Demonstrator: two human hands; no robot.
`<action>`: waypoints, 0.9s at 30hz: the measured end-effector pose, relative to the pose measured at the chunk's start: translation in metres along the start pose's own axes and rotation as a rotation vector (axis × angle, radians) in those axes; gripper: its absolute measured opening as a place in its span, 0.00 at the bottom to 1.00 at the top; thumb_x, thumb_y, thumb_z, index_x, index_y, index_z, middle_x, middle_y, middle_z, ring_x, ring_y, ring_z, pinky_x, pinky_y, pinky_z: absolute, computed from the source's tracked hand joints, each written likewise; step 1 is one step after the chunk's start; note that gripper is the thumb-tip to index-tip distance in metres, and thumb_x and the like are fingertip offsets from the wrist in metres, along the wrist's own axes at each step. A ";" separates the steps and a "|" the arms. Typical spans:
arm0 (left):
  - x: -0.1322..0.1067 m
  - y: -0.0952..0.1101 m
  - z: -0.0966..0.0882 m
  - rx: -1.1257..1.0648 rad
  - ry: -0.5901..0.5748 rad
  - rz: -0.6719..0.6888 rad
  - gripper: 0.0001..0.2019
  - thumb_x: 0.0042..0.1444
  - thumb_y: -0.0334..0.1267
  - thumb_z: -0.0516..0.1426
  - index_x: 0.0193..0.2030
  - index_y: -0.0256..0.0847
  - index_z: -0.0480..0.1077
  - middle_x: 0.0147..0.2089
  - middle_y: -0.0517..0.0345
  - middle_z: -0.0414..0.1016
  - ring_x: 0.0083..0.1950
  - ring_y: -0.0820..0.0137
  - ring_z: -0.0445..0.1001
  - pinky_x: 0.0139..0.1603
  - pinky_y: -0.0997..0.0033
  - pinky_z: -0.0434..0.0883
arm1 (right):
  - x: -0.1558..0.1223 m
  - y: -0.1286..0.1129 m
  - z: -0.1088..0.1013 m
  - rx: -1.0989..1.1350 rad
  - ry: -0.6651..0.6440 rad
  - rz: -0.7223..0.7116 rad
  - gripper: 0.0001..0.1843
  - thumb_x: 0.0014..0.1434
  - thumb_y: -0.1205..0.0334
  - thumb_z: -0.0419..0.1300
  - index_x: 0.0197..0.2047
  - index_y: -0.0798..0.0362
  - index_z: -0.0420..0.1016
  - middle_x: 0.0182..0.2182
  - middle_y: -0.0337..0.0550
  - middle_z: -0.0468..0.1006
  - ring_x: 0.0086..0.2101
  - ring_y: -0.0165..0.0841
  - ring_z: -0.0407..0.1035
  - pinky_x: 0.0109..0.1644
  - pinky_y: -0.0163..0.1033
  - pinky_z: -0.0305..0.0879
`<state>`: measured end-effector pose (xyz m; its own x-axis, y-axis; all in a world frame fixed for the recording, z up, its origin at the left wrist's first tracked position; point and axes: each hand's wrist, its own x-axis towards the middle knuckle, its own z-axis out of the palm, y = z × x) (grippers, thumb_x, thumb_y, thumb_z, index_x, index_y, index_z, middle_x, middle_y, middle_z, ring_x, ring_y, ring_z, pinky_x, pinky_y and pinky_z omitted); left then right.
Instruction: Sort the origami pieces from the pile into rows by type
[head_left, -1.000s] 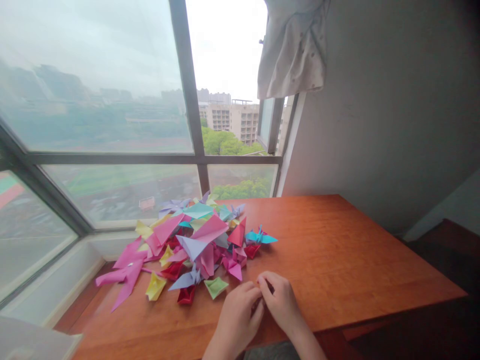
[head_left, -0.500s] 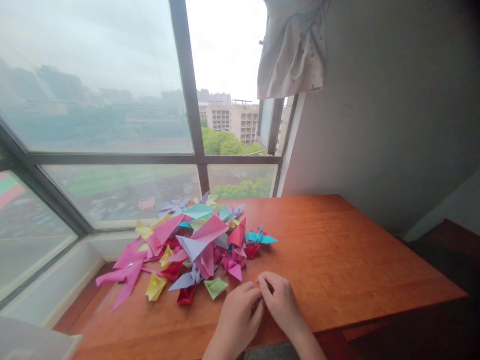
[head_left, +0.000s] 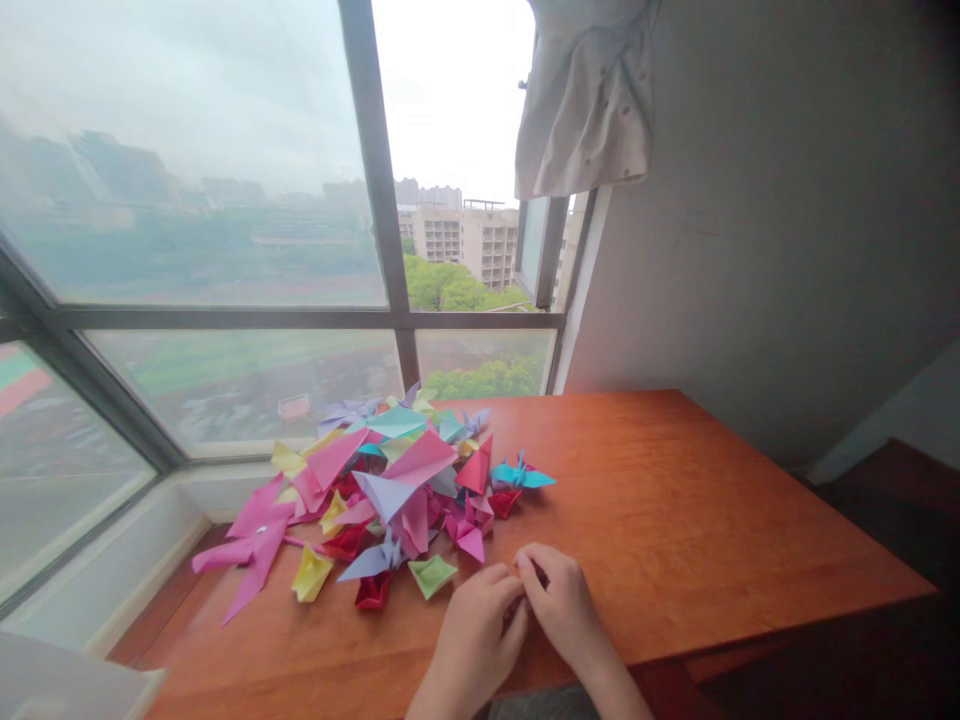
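Note:
My left hand (head_left: pixel 480 622) rests at the table's front edge, its fingers curled in. Against it lies my right hand (head_left: pixel 561 606), also with bent fingers, and the fingertips of both hands touch. Nothing shows between the fingers; the palms are hidden. Just beyond the left hand sits a light green folded paper boat (head_left: pixel 433 575). Past the hands, a pink folded paper piece (head_left: pixel 466 530) and a blue paper crane (head_left: pixel 523 474) lie at the right side of a colourful origami heap. A pink paper pinwheel (head_left: pixel 255 540) is at the heap's left end.
The brown wooden table (head_left: pixel 675 520) reaches far to the right. Behind the heap stands a window with a dark frame (head_left: pixel 300 319), one pane swung outward. A tied pale curtain (head_left: pixel 589 110) hangs by the grey wall (head_left: pixel 765 230).

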<state>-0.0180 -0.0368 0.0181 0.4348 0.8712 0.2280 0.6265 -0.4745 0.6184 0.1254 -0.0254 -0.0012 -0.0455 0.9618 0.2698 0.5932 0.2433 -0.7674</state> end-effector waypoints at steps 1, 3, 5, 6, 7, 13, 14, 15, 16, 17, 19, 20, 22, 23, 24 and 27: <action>0.000 0.000 0.000 0.002 0.001 0.002 0.09 0.56 0.26 0.51 0.27 0.41 0.64 0.31 0.59 0.69 0.33 0.70 0.67 0.31 0.73 0.57 | 0.000 0.000 0.000 0.000 0.000 -0.001 0.16 0.66 0.60 0.49 0.30 0.52 0.72 0.28 0.40 0.76 0.30 0.32 0.70 0.35 0.33 0.58; 0.000 0.000 0.000 0.003 0.004 0.008 0.09 0.56 0.27 0.51 0.27 0.41 0.64 0.31 0.59 0.69 0.32 0.70 0.67 0.31 0.73 0.57 | 0.000 0.000 0.000 -0.001 -0.004 -0.001 0.16 0.66 0.60 0.49 0.30 0.52 0.73 0.28 0.41 0.76 0.30 0.32 0.70 0.35 0.33 0.58; 0.000 0.001 -0.001 0.001 0.007 0.013 0.09 0.56 0.27 0.51 0.27 0.41 0.65 0.31 0.59 0.69 0.32 0.70 0.67 0.31 0.73 0.57 | -0.001 0.000 0.000 -0.003 -0.008 -0.002 0.17 0.66 0.59 0.48 0.30 0.52 0.73 0.27 0.41 0.76 0.30 0.32 0.70 0.35 0.33 0.58; 0.000 0.001 -0.001 0.002 0.007 0.016 0.09 0.56 0.27 0.51 0.27 0.41 0.65 0.31 0.59 0.69 0.32 0.70 0.67 0.31 0.73 0.57 | -0.001 0.000 -0.001 -0.005 -0.009 -0.002 0.17 0.66 0.59 0.48 0.30 0.52 0.73 0.27 0.41 0.76 0.30 0.32 0.70 0.35 0.33 0.59; 0.000 0.001 -0.002 0.005 0.007 0.015 0.09 0.56 0.27 0.51 0.27 0.41 0.65 0.31 0.59 0.69 0.32 0.70 0.67 0.31 0.73 0.57 | -0.001 0.000 -0.001 -0.007 -0.009 -0.002 0.17 0.66 0.59 0.48 0.30 0.52 0.73 0.27 0.41 0.76 0.30 0.32 0.70 0.35 0.34 0.59; -0.001 0.002 -0.003 0.004 -0.003 0.013 0.09 0.56 0.27 0.51 0.27 0.41 0.64 0.31 0.59 0.69 0.32 0.70 0.67 0.31 0.73 0.57 | 0.000 0.001 0.000 -0.014 -0.011 0.000 0.19 0.67 0.56 0.47 0.29 0.52 0.73 0.27 0.42 0.76 0.30 0.33 0.70 0.35 0.34 0.59; 0.000 0.002 -0.003 0.002 -0.002 0.012 0.09 0.56 0.27 0.51 0.27 0.41 0.64 0.31 0.59 0.69 0.32 0.70 0.67 0.31 0.73 0.57 | 0.000 0.001 0.000 -0.017 -0.014 -0.001 0.20 0.67 0.55 0.47 0.29 0.52 0.72 0.27 0.42 0.76 0.29 0.33 0.69 0.35 0.34 0.59; 0.000 0.002 -0.002 0.001 -0.001 0.010 0.09 0.56 0.27 0.52 0.27 0.41 0.64 0.31 0.59 0.69 0.32 0.70 0.67 0.31 0.73 0.57 | 0.000 0.002 0.000 -0.019 -0.018 0.000 0.20 0.67 0.55 0.47 0.29 0.52 0.72 0.27 0.42 0.76 0.29 0.33 0.69 0.35 0.34 0.59; 0.000 0.002 -0.002 -0.002 0.000 0.008 0.09 0.56 0.26 0.52 0.27 0.41 0.65 0.31 0.59 0.69 0.32 0.70 0.67 0.31 0.73 0.57 | 0.001 0.002 0.001 -0.021 -0.021 0.002 0.20 0.67 0.55 0.47 0.29 0.52 0.72 0.27 0.42 0.76 0.29 0.33 0.69 0.35 0.34 0.59; 0.000 0.002 -0.002 -0.006 0.001 0.007 0.08 0.55 0.26 0.52 0.27 0.41 0.65 0.31 0.59 0.69 0.32 0.70 0.67 0.31 0.73 0.57 | 0.001 0.003 0.001 -0.023 -0.024 0.004 0.19 0.67 0.55 0.47 0.29 0.52 0.72 0.27 0.41 0.76 0.30 0.32 0.69 0.36 0.34 0.59; 0.000 0.002 -0.003 -0.017 0.001 0.007 0.08 0.55 0.25 0.52 0.28 0.41 0.66 0.31 0.59 0.70 0.33 0.70 0.68 0.32 0.73 0.57 | 0.001 0.003 0.001 -0.025 -0.028 0.007 0.19 0.67 0.56 0.47 0.30 0.52 0.72 0.27 0.41 0.76 0.30 0.32 0.69 0.36 0.34 0.59; 0.000 0.002 -0.003 -0.022 0.000 0.007 0.08 0.55 0.25 0.52 0.28 0.41 0.66 0.31 0.59 0.70 0.33 0.70 0.68 0.32 0.73 0.57 | 0.001 0.003 0.001 -0.025 -0.028 0.008 0.19 0.67 0.56 0.47 0.30 0.52 0.72 0.28 0.41 0.76 0.30 0.32 0.70 0.36 0.34 0.59; 0.000 0.002 -0.003 -0.026 -0.003 0.006 0.08 0.54 0.25 0.52 0.28 0.41 0.66 0.32 0.59 0.70 0.33 0.70 0.68 0.32 0.73 0.57 | 0.001 0.003 0.001 -0.024 -0.029 0.009 0.19 0.67 0.56 0.47 0.30 0.52 0.73 0.28 0.42 0.77 0.30 0.32 0.70 0.37 0.34 0.59; 0.000 0.002 -0.003 -0.025 -0.004 0.005 0.08 0.54 0.25 0.52 0.28 0.40 0.66 0.32 0.59 0.70 0.33 0.70 0.68 0.32 0.73 0.57 | 0.001 0.003 0.001 -0.023 -0.028 0.009 0.19 0.67 0.55 0.47 0.30 0.52 0.73 0.28 0.42 0.77 0.30 0.32 0.70 0.37 0.34 0.59; 0.000 0.002 -0.003 -0.022 -0.006 0.004 0.08 0.54 0.25 0.52 0.28 0.40 0.66 0.32 0.59 0.70 0.33 0.70 0.68 0.32 0.73 0.57 | 0.001 0.003 0.001 -0.022 -0.026 0.009 0.20 0.67 0.55 0.47 0.30 0.52 0.73 0.28 0.42 0.77 0.30 0.32 0.70 0.36 0.35 0.59; 0.001 0.003 -0.003 -0.014 -0.003 0.005 0.08 0.55 0.25 0.53 0.28 0.40 0.66 0.32 0.59 0.71 0.33 0.70 0.68 0.31 0.73 0.57 | 0.001 0.002 0.001 -0.019 -0.020 0.004 0.20 0.67 0.55 0.47 0.30 0.53 0.73 0.27 0.43 0.77 0.30 0.33 0.70 0.35 0.35 0.60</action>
<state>-0.0177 -0.0372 0.0223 0.4403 0.8683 0.2286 0.6151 -0.4772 0.6276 0.1263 -0.0241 -0.0032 -0.0591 0.9652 0.2548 0.6088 0.2371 -0.7571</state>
